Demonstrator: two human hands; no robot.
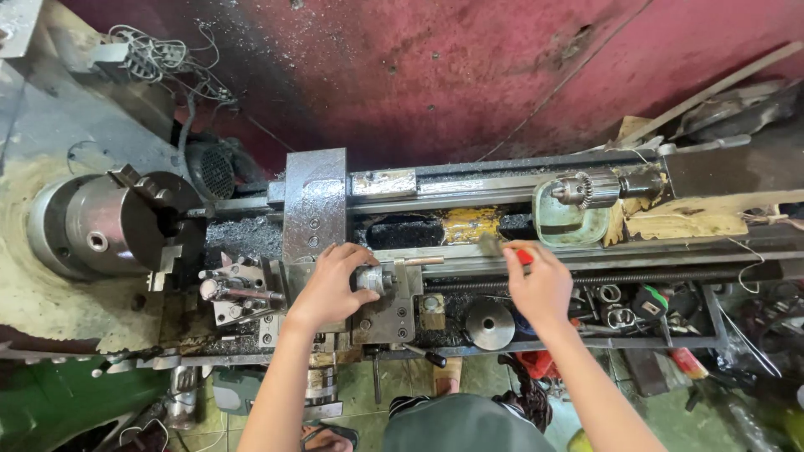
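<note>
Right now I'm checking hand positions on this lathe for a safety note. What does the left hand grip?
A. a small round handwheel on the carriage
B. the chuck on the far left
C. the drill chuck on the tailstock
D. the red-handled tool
A: the left hand closes on the handwheel; the right hand holds the red-handled tool.

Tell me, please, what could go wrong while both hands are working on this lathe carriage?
The left hand grips the small metal handwheel close to the steel tool post; a slip could cut it. The right hand, holding a red-handled brush, reaches over the bed where grey metal chips lie; splinters are possible. The three-jaw chuck could catch a hand if started.
</note>
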